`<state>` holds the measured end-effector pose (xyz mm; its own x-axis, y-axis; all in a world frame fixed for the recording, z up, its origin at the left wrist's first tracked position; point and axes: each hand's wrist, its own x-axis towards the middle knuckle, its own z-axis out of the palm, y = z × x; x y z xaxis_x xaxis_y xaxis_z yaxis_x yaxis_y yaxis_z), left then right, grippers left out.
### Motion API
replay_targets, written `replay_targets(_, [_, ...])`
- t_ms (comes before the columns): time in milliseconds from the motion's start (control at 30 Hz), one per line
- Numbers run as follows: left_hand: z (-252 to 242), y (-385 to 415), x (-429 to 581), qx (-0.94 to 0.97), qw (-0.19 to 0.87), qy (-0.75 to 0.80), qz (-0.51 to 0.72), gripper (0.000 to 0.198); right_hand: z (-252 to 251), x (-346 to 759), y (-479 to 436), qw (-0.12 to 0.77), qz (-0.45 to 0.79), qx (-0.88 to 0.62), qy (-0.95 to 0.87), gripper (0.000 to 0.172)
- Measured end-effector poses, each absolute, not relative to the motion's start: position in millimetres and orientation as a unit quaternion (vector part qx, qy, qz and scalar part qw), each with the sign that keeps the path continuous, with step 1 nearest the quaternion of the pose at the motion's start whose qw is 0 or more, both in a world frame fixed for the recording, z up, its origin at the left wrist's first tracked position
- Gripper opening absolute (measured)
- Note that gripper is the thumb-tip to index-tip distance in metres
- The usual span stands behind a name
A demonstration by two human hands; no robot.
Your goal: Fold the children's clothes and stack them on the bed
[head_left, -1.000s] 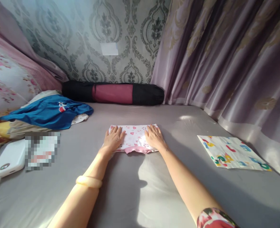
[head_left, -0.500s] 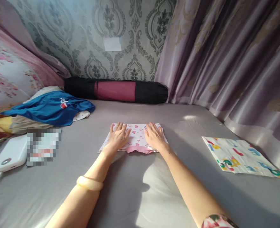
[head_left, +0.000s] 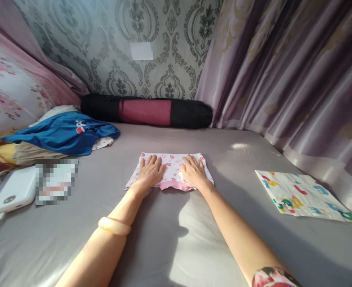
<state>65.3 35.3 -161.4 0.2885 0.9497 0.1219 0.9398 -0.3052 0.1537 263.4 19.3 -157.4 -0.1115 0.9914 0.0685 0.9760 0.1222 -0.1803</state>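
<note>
A small folded garment (head_left: 171, 164), white with pink prints and a pink hem, lies flat on the grey bed sheet (head_left: 170, 235) in front of me. My left hand (head_left: 150, 172) rests palm down on its left half, fingers spread. On its right half lies my right hand (head_left: 194, 172), also flat with fingers stretched out. Both hands press on the cloth and hold nothing. A pale bangle (head_left: 114, 225) circles my left forearm.
A folded white cloth with coloured shapes (head_left: 303, 195) lies at the right near the curtain (head_left: 289, 75). A black and maroon roll bag (head_left: 147, 111) sits against the wall. A blue garment (head_left: 65, 133) tops a pile at the left, with a white power bank (head_left: 12, 195) nearby.
Both hands have slid inward a little on the garment, closer to its middle. The garment lies a bit flatter; the view has shifted slightly.
</note>
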Motion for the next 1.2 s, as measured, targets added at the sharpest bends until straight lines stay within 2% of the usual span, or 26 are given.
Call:
replay_targets(200, [-156,19,91,0.804,0.019,0.575,0.147,0.046,-151,249,11,0.103,0.041,-0.639,-0.761,0.052])
replay_targets(400, [-165,11,104,0.827,0.027,0.55,0.11,0.046,-158,242,6,0.104,0.035,-0.631,-0.768,0.05])
replay_targets(700, [-164,10,103,0.829,0.011,0.545,0.125,0.044,-160,243,8,0.098,0.031,-0.633,-0.767,0.05])
replay_targets(867, [-154,21,89,0.796,0.085,0.557,0.222,0.035,-148,235,8,0.074,0.048,-0.631,-0.771,0.051])
replay_targets(967, [-150,31,71,0.726,0.09,0.613,0.299,0.033,-145,222,9,0.083,0.052,-0.615,-0.782,0.053])
replay_targets(1200, [-151,40,38,0.644,0.111,0.687,0.317,0.033,-162,201,9,0.095,0.038,-0.617,-0.78,0.054])
